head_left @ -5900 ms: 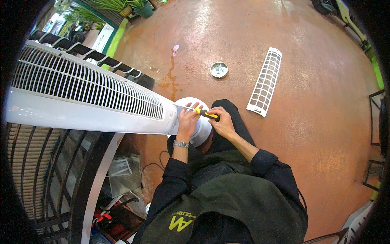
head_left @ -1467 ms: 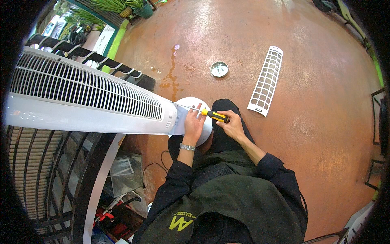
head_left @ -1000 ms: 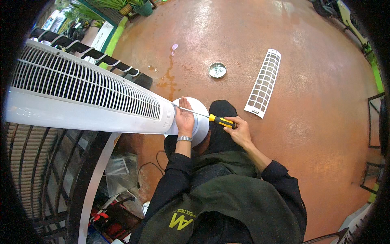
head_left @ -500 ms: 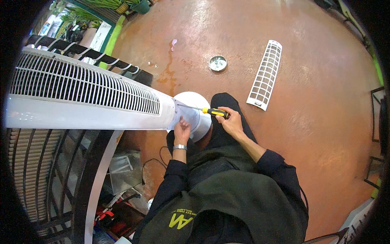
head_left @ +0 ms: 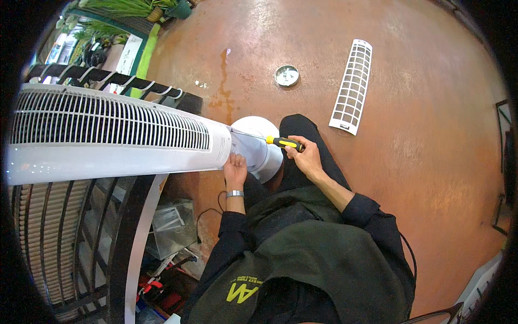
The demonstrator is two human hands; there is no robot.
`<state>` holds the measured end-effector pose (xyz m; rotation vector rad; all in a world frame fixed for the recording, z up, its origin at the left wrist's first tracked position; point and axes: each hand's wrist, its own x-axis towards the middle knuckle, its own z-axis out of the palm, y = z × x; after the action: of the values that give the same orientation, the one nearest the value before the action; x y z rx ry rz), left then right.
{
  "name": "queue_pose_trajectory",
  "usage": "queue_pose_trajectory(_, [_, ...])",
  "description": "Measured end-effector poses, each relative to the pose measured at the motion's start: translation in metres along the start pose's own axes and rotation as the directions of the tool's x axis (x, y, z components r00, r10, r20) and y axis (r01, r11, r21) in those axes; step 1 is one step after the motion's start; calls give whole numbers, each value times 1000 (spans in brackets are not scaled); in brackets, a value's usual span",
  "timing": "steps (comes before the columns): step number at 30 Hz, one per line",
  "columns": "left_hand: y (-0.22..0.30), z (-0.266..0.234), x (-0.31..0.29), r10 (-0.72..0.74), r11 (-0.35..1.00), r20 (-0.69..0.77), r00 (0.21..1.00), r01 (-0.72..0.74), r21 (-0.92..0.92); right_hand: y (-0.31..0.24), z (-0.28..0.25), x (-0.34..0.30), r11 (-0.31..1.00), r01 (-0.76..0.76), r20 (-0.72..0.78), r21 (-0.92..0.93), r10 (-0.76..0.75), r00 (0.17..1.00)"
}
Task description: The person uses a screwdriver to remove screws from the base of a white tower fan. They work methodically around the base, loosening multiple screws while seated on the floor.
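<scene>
A white tower fan (head_left: 116, 159) with a slatted grille lies across the left side, its lower end meeting a round white base (head_left: 253, 125) by my knees. My right hand (head_left: 308, 161) is closed around the black and yellow handle of a screwdriver (head_left: 276, 141). The screwdriver's long shaft points left, its tip at the fan's lower end; the exact spot it meets is too small to make out. My left hand (head_left: 236, 170), a metal watch at its wrist, has its fingers curled against the rim of the fan's lower end, just below the shaft.
A white grid panel (head_left: 350, 89) lies on the reddish floor to the right. Nearer the middle sits a small round dish (head_left: 286, 76) with small bits inside. Black metal bars (head_left: 81, 232) rise under the fan. A clear box (head_left: 172, 227) and red-handled tools (head_left: 154, 285) are at lower left.
My left hand has shifted slightly left and curled its fingers at the fan's lower rim. The screwdriver, still in my right hand, has moved slightly left and up. The view has tilted a little.
</scene>
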<state>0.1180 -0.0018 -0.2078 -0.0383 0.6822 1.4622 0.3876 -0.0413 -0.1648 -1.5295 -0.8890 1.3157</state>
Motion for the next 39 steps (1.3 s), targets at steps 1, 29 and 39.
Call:
queue_pose_trajectory(1, [0,-5,5,3,994,51,999,2,-110,-1,-1,-2,1000,-19,14,23,19,1000])
queue_pose_trajectory(29, [76,-84,-110,279,940,-321,905,-187,287,1,-8,-7,995,-36,135,88,24,991])
queue_pose_trajectory(39, [107,-284,-246,606,486,-318,730,-24,873,-29,-80,44,977,-40,270,209,-18,963])
